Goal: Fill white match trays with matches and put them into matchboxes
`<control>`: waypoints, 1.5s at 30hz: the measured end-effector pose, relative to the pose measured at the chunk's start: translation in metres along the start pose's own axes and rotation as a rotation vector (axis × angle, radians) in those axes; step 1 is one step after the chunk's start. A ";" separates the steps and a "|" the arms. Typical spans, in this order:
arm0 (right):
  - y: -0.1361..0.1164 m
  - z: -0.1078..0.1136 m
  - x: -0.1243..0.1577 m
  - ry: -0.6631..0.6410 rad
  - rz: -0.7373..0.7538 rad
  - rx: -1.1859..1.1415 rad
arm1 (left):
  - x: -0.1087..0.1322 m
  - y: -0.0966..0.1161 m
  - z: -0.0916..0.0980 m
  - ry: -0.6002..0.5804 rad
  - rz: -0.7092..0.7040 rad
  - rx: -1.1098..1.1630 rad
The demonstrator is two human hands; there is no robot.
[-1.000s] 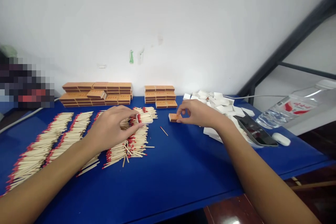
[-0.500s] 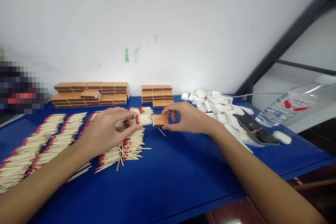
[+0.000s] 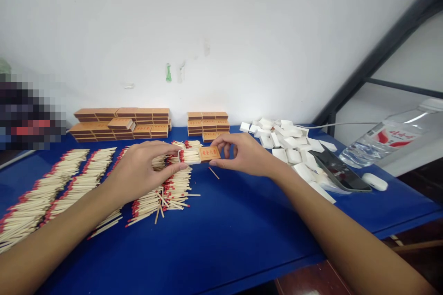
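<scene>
My left hand (image 3: 145,166) pinches the left end of a white matchbox tray (image 3: 189,156) filled with red-tipped matches. An orange matchbox sleeve (image 3: 210,153) with red lettering is gripped at its right end between the thumb and fingers of my right hand (image 3: 242,154). The tray's right end meets the sleeve's opening and appears partly inside it, while its left part shows uncovered. Both are held above the blue table. Under and beside my left hand lies a pile of loose matches (image 3: 176,189). One single match (image 3: 214,173) rests on the table below the sleeve.
Orange matchboxes stand in a long stack (image 3: 104,131) and a smaller stack (image 3: 207,124) against the wall. White trays (image 3: 287,140) are heaped at right, beside a phone (image 3: 341,170), an earphone case (image 3: 374,181) and a water bottle (image 3: 384,136). Match rows (image 3: 58,184) spread across the left.
The gap between tray and sleeve has closed; the sleeve has moved left over the tray's right end. My right hand has shifted slightly left, and the view has moved a little.
</scene>
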State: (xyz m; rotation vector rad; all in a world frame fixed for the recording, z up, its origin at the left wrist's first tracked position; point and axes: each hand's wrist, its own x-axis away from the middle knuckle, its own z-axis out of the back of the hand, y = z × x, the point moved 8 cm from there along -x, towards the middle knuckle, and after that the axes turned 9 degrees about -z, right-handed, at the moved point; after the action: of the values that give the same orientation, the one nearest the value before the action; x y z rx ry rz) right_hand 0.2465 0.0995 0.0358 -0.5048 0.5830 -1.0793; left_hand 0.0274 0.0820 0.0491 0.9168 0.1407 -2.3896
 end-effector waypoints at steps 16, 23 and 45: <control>-0.001 0.000 0.001 -0.013 -0.058 -0.051 | 0.002 -0.018 -0.001 -0.041 0.190 0.100; -0.002 0.000 0.003 -0.011 -0.049 -0.010 | 0.000 -0.017 -0.002 -0.045 0.207 0.109; -0.007 -0.003 0.006 -0.092 -0.049 0.047 | -0.002 -0.013 -0.002 -0.071 0.235 0.189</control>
State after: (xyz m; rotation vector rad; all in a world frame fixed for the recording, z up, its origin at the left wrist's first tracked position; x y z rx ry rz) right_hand 0.2421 0.0908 0.0363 -0.5271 0.4661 -1.1079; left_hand 0.0226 0.0939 0.0472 0.8784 -0.2121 -2.2378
